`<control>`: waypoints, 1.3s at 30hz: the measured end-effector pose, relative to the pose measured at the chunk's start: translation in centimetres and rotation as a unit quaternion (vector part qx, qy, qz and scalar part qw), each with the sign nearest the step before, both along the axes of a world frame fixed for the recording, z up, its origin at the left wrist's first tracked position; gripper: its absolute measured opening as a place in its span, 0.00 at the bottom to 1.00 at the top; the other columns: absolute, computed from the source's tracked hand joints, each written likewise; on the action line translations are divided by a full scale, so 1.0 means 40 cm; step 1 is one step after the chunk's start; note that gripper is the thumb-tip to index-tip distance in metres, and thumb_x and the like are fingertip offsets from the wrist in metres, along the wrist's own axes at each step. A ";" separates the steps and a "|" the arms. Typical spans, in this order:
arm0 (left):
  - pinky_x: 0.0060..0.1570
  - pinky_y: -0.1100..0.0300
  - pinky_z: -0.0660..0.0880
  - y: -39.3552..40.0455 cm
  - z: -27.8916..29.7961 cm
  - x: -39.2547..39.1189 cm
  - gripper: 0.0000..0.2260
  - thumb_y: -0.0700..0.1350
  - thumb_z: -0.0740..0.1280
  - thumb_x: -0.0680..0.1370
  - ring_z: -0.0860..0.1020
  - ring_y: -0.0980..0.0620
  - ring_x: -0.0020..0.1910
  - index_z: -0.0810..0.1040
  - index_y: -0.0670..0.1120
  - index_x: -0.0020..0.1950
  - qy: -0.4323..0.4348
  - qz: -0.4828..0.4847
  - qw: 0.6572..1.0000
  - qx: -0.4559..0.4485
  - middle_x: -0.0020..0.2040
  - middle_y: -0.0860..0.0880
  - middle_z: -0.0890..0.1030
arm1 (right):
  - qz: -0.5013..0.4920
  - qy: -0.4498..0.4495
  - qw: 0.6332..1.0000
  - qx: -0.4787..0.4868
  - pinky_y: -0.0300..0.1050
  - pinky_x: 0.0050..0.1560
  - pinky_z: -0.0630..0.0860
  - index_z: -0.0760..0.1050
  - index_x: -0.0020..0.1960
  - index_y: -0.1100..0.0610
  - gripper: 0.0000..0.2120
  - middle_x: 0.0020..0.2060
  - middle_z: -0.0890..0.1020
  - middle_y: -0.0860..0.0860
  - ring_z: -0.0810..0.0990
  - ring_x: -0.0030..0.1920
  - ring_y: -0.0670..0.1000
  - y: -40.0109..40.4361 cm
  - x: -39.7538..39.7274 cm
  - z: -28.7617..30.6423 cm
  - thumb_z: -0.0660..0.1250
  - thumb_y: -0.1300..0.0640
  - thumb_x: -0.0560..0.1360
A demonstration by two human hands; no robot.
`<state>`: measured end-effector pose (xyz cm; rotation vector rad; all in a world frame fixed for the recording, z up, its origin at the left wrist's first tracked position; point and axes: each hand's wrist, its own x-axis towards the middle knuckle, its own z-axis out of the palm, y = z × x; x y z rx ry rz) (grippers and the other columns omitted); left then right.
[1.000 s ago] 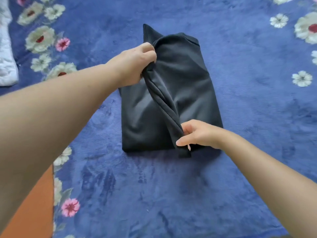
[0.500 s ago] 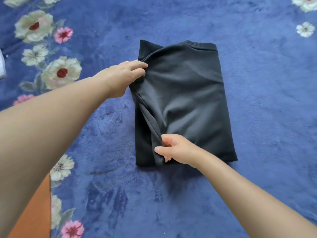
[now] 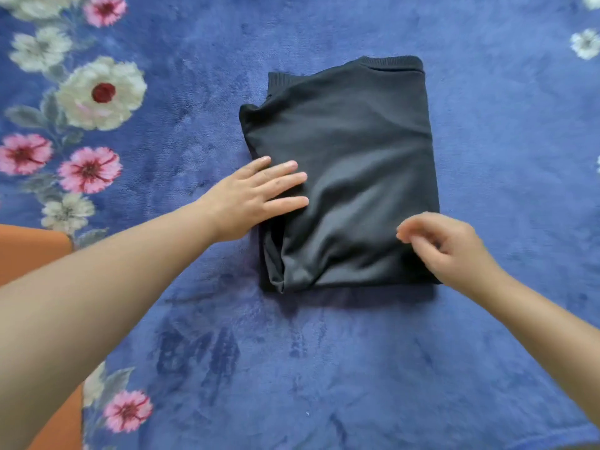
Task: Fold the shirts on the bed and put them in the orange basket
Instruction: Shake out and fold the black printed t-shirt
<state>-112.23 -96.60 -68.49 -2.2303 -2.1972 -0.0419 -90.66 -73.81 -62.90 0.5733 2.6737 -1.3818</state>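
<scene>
**Black shirt lying folded on the blue blanket, one hand flat on it**

I am looking down from the head camera, and a blue plush blanket is filling almost the whole view. It is covering the bed, and its pile is showing darker brushed marks below the shirt. A band of printed flowers, white and pink, is running down the blanket to the left of the shirt, and a few small white ones are sitting far to the right of it. At the left edge, well apart from the shirt, I am seeing an orange surface; I cannot tell if it is the basket.

The black shirt is lying on the blanket in the middle of the view, folded into a compact upright rectangle. Its ribbed collar is showing at the far edge. The left side is looking thicker, with layers bunching near the lower left corner, and soft creases are crossing the top layer.

My left hand is resting flat on the left edge of the shirt, fingers straight and a little spread, holding nothing. My right hand is hovering over the lower right corner of the shirt, fingers loosely curled; it is blurred, and I am not seeing any cloth between them.
</scene>
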 end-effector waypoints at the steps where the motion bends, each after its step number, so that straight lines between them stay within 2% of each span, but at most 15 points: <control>1: 0.69 0.52 0.49 0.002 -0.004 0.016 0.31 0.31 0.60 0.63 0.69 0.41 0.66 0.66 0.47 0.66 -0.003 -0.021 1.000 -0.011 0.65 0.40 0.74 | 0.018 0.028 0.994 0.105 0.28 0.45 0.70 0.78 0.46 0.60 0.16 0.40 0.83 0.48 0.75 0.43 0.45 0.040 0.008 -0.007 0.53 0.60 0.70; 3: 0.68 0.51 0.52 -0.001 -0.011 0.040 0.31 0.32 0.59 0.62 0.73 0.40 0.64 0.66 0.47 0.65 -0.009 -0.025 0.999 -0.037 0.64 0.40 0.75 | 0.088 0.048 0.959 0.265 0.40 0.49 0.72 0.73 0.56 0.61 0.21 0.49 0.81 0.60 0.72 0.51 0.51 0.115 0.024 -0.036 0.49 0.62 0.69; 6: 0.69 0.53 0.49 -0.007 -0.025 0.053 0.27 0.35 0.51 0.67 0.68 0.42 0.66 0.66 0.47 0.65 -0.018 0.001 0.999 -0.037 0.63 0.40 0.76 | 0.219 0.036 0.886 0.408 0.60 0.55 0.72 0.61 0.69 0.54 0.31 0.65 0.69 0.57 0.64 0.65 0.59 0.194 0.030 -0.081 0.52 0.69 0.67; 10: 0.69 0.49 0.51 -0.008 -0.039 0.079 0.17 0.35 0.48 0.75 0.65 0.44 0.65 0.69 0.48 0.57 -0.033 -0.016 0.999 0.007 0.63 0.41 0.76 | 0.341 0.044 0.813 0.470 0.59 0.64 0.57 0.56 0.71 0.49 0.43 0.70 0.60 0.54 0.58 0.68 0.61 0.185 0.001 -0.109 0.55 0.73 0.59; 13: 0.69 0.48 0.57 -0.015 -0.047 0.117 0.11 0.36 0.50 0.79 0.70 0.45 0.59 0.67 0.48 0.43 -0.050 -0.086 0.993 0.066 0.55 0.45 0.73 | 0.423 0.041 0.772 0.473 0.62 0.63 0.66 0.62 0.68 0.51 0.44 0.68 0.63 0.54 0.65 0.67 0.61 0.157 -0.017 -0.123 0.63 0.71 0.53; 15: 0.65 0.51 0.64 -0.018 -0.040 0.131 0.11 0.33 0.55 0.74 0.70 0.47 0.47 0.71 0.47 0.37 -0.055 -0.083 0.993 0.064 0.43 0.46 0.72 | 0.445 0.034 0.761 0.470 0.65 0.61 0.66 0.62 0.68 0.50 0.49 0.68 0.63 0.54 0.67 0.67 0.61 0.159 -0.020 -0.133 0.68 0.71 0.50; 18: 0.45 0.57 0.67 -0.028 -0.029 0.115 0.10 0.35 0.56 0.68 0.63 0.48 0.37 0.70 0.46 0.30 -0.053 -0.028 0.998 -0.016 0.31 0.48 0.71 | 0.471 0.049 0.750 0.462 0.60 0.66 0.55 0.58 0.71 0.50 0.52 0.69 0.62 0.54 0.61 0.68 0.59 0.191 -0.009 -0.146 0.64 0.74 0.50; 23: 0.41 0.57 0.64 -0.053 -0.033 0.110 0.07 0.39 0.53 0.66 0.64 0.47 0.38 0.70 0.45 0.34 -0.059 0.005 0.996 -0.060 0.33 0.47 0.73 | 0.461 0.033 0.765 0.449 0.51 0.70 0.45 0.50 0.72 0.47 0.49 0.75 0.52 0.50 0.45 0.75 0.53 0.225 0.056 -0.172 0.56 0.73 0.55; 26: 0.42 0.57 0.65 -0.049 -0.018 0.120 0.08 0.39 0.50 0.64 0.66 0.47 0.39 0.64 0.46 0.39 -0.091 -0.016 0.993 -0.079 0.35 0.47 0.72 | 0.460 0.047 0.762 0.454 0.53 0.69 0.46 0.53 0.72 0.48 0.47 0.70 0.62 0.53 0.58 0.71 0.57 0.225 0.051 -0.172 0.59 0.72 0.55; 28: 0.39 0.60 0.64 -0.038 0.003 0.127 0.12 0.39 0.48 0.63 0.70 0.46 0.39 0.67 0.45 0.41 -0.156 0.066 0.983 -0.069 0.35 0.47 0.74 | 0.455 0.066 0.763 0.455 0.56 0.69 0.47 0.59 0.71 0.50 0.41 0.69 0.63 0.54 0.61 0.68 0.58 0.224 0.044 -0.165 0.56 0.69 0.59; 30: 0.42 0.58 0.67 -0.006 0.034 0.141 0.12 0.41 0.51 0.71 0.75 0.43 0.43 0.72 0.43 0.46 -0.303 0.300 0.904 -0.040 0.39 0.47 0.76 | 0.451 0.080 0.767 0.450 0.56 0.69 0.48 0.62 0.69 0.50 0.36 0.69 0.63 0.54 0.62 0.68 0.59 0.221 0.049 -0.166 0.52 0.68 0.62; 33: 0.49 0.55 0.71 0.074 0.047 0.149 0.14 0.50 0.64 0.77 0.74 0.48 0.45 0.67 0.45 0.57 -0.488 0.591 0.642 -0.026 0.43 0.49 0.75 | 0.450 0.105 0.760 0.456 0.58 0.69 0.48 0.57 0.71 0.47 0.36 0.68 0.64 0.53 0.62 0.68 0.59 0.221 0.058 -0.181 0.49 0.69 0.65; 34: 0.49 0.55 0.71 0.097 0.047 0.152 0.16 0.51 0.66 0.76 0.74 0.49 0.45 0.66 0.46 0.58 -0.503 0.621 0.601 -0.009 0.43 0.49 0.75 | 0.451 0.112 0.759 0.456 0.58 0.69 0.49 0.55 0.71 0.46 0.35 0.68 0.64 0.52 0.61 0.69 0.60 0.222 0.062 -0.186 0.48 0.68 0.66; 37: 0.44 0.59 0.67 0.145 0.039 0.145 0.06 0.46 0.62 0.79 0.72 0.53 0.40 0.70 0.43 0.47 -0.495 0.650 0.566 0.110 0.40 0.49 0.74 | 0.437 0.133 0.767 0.450 0.58 0.70 0.50 0.54 0.70 0.44 0.36 0.70 0.63 0.50 0.49 0.75 0.57 0.230 0.074 -0.196 0.47 0.69 0.66; 39: 0.37 0.61 0.58 0.156 0.039 0.135 0.13 0.44 0.56 0.81 0.65 0.57 0.33 0.64 0.46 0.36 -0.461 0.658 0.574 0.158 0.33 0.52 0.67 | 0.420 0.147 0.776 0.447 0.58 0.70 0.51 0.56 0.70 0.43 0.37 0.74 0.57 0.47 0.44 0.76 0.54 0.229 0.091 -0.208 0.45 0.71 0.66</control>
